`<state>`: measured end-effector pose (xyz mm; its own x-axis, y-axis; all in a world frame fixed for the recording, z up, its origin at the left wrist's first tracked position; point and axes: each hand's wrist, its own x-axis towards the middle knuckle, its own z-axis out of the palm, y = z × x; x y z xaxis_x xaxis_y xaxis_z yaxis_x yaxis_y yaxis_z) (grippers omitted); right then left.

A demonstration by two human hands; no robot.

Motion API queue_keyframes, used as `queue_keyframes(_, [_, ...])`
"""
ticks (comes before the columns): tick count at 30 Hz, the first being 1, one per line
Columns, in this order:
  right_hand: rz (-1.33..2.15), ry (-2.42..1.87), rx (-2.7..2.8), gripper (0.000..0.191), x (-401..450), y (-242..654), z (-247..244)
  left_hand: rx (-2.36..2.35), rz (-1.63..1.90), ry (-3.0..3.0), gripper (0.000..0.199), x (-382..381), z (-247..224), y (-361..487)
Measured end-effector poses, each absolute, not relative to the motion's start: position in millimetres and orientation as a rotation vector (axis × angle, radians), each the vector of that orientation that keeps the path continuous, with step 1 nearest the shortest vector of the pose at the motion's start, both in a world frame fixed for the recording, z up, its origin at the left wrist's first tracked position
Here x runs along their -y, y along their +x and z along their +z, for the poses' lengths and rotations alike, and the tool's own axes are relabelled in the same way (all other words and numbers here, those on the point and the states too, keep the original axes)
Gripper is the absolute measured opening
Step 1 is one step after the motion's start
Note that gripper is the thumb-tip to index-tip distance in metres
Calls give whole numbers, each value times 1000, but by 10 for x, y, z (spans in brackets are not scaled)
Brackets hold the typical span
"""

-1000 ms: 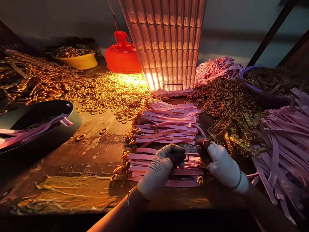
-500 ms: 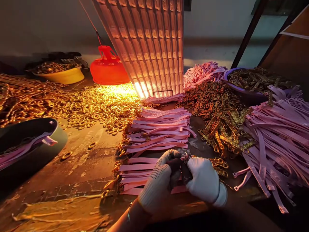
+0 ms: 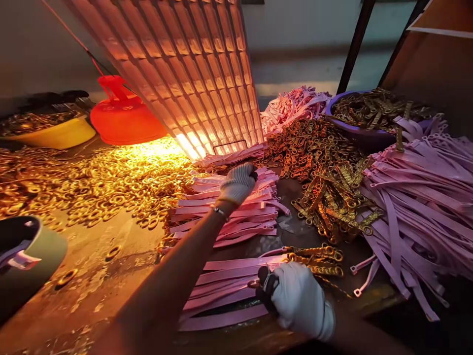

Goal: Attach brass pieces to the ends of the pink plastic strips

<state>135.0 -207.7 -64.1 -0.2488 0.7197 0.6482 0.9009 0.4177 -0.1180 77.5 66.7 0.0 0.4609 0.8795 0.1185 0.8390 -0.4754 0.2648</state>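
My left hand (image 3: 238,183), in a grey knit glove with dark fingertips, reaches over the upper row of pink straps (image 3: 229,212). Its fingers are mostly hidden behind the glove's back. Near the front edge, my right hand (image 3: 297,298), in a white glove with dark fingertips, is closed round a dark tool with a small metal tip, only partly visible. Beneath and left of it lies a lower row of pink straps (image 3: 225,323). Gold chain pieces (image 3: 318,261) sit just above my right hand.
Gold rings (image 3: 121,182) spread leftward under a red lamp (image 3: 123,116). A ribbed panel (image 3: 192,74) leans behind. Gold links (image 3: 328,192) and more pink straps (image 3: 424,202) are heaped right, near a purple basin (image 3: 332,106). A dark bowl (image 3: 53,251) stands left; a yellow basin (image 3: 59,133) is behind.
My left hand has moved away from my right, forward onto the upper straps. My right hand has shifted slightly down. The camera view has turned somewhat to the right.
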Motion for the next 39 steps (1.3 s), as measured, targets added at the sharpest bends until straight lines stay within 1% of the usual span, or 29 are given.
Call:
queue_keyframes(2, [-396, -1397, 2084, 11, 2086, 1317, -764, -1494, 225, 2565, 34, -904, 12, 955])
queue_keyframes(6, [-373, -1423, 2174, 17, 2120, 1271, -988, -1417, -5, 2611, 33, -1101, -15, 1163])
queue_keyframes(9, [-312, -1428, 2229, 18, 2128, 1251, -1053, -1381, -122, 2612, 32, -1135, -8, 1239])
queue_keyframes(11, [-249, -1438, 2260, 17, 2124, 1262, -1021, -1360, -142, 2618, 28, -1101, 45, 1270])
queue_keyframes(13, [-163, -1464, 2225, 15, 2120, 1311, -920, -1344, -89, 2636, 24, -986, 138, 1262])
queue_keyframes(15, [-89, -1498, 2113, 12, 2118, 1397, -759, -1327, -4, 2663, 24, -764, 246, 1180])
queue_keyframes(18, [-51, -1566, 1925, 18, 2115, 1563, -467, -1192, 124, 2529, 29, -248, 352, 879])
queue_keyframes(20, [-8, -1626, 1864, 21, 2104, 1655, -295, -1025, 262, 2055, 26, 152, 344, 593])
queue_keyframes(22, [60, -1683, 1860, 21, 2084, 1695, -172, -998, 296, 1763, 29, 534, 279, 307])
queue_keyframes(25, [155, -1779, 1936, 20, 2046, 1637, -81, -1009, 385, 1485, 38, 992, 150, -12])
queue_keyframes(28, [160, -1873, 2059, 21, 2036, 1492, -56, -1062, 400, 1321, 39, 1276, 65, -173])
queue_keyframes(31, [64, -1926, 2166, 19, 2063, 1366, -57, -1019, 390, 1313, 40, 1403, 18, -258])
queue_keyframes(34, [-102, -1921, 2231, 21, 2100, 1310, -79, -984, 396, 1491, 37, 1444, -58, -315])
queue_keyframes(37, [-248, -1855, 2255, 24, 2127, 1299, -128, -922, 457, 1793, 24, 1458, -191, -332])
queue_keyframes(39, [-261, -1850, 2244, 25, 2149, 1297, -163, -852, 486, 1876, 15, 1466, -281, -326])
